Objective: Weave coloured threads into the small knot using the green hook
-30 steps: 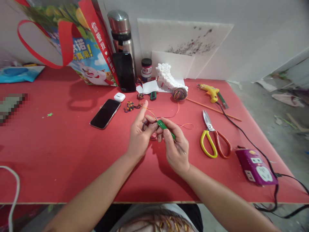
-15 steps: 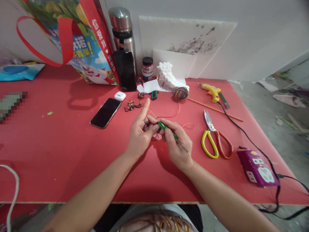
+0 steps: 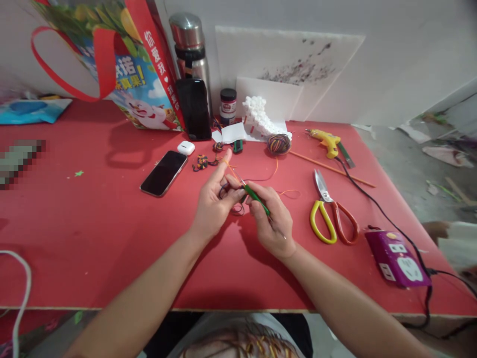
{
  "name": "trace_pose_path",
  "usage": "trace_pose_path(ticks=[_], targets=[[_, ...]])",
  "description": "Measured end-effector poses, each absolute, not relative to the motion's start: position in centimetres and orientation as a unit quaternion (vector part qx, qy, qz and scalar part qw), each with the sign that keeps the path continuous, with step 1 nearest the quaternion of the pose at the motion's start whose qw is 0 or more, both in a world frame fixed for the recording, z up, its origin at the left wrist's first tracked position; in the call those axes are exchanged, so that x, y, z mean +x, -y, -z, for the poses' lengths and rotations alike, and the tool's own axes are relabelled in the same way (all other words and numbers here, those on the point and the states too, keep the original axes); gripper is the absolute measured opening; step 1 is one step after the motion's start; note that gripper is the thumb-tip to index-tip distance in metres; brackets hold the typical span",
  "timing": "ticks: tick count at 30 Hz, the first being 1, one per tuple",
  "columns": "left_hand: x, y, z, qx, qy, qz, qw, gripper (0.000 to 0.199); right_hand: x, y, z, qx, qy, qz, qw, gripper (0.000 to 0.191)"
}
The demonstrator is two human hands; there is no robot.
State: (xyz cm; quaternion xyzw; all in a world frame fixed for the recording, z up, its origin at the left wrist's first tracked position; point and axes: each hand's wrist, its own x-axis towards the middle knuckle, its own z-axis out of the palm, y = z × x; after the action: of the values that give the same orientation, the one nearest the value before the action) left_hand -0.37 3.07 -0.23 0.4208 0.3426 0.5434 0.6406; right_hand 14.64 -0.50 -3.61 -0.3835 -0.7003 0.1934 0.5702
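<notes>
Centrally, hands (image 3: 242, 209) amid bare table (image 3: 93, 233).

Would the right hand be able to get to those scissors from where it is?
Probably yes. The scissors lie flat just beside the right hand, with only bare table between. But that hand is holding a green-handled tool.

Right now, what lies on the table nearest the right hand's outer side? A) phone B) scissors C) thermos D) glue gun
B: the scissors with one yellow and one red handle lie just beyond the right hand; the glue gun sits farther back, and the phone is on the left hand's side.
</notes>
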Motion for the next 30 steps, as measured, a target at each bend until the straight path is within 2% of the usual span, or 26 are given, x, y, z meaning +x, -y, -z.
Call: trace_pose_path(ticks=[5, 7, 9, 11, 15, 20, 30], targets=[[-1.5, -3.9, 0.2, 0.412, -0.336, -0.518, 0.670, 0.087, 15.4, 0.1, 3.3, -0.348, 0.645, -0.353, 0.581, 0.032], [-1.8, -4.0, 0.1, 0.376, -0.327, -0.511, 0.700, 0.081, 15.7, -0.1, 3.0, -0.330, 0.647, -0.372, 0.577, 0.032], [-1.6, -3.9, -0.1, 0.334, -0.316, -0.512, 0.726, 0.076, 15.7, -0.1, 2.8, -0.337, 0.678, -0.319, 0.570, 0.034], [-1.2, -3.6, -0.3, 0.305, -0.314, -0.518, 0.735, 0.074, 15.5, 0.1, 2.8, -0.355, 0.723, -0.214, 0.553, 0.039], [-0.1, -2.8, -0.5, 0.307, -0.330, -0.539, 0.712, 0.085, 14.8, 0.5, 3.2, -0.388, 0.753, -0.073, 0.526, 0.052], [0.0, -2.6, -0.2, 0.342, -0.345, -0.547, 0.682, 0.087, 14.5, 0.5, 3.3, -0.401, 0.746, -0.072, 0.528, 0.051], [-1.1, -3.7, 0.0, 0.383, -0.331, -0.535, 0.677, 0.088, 15.2, 0.9, 1.6, -0.372, 0.733, -0.151, 0.549, 0.039]])
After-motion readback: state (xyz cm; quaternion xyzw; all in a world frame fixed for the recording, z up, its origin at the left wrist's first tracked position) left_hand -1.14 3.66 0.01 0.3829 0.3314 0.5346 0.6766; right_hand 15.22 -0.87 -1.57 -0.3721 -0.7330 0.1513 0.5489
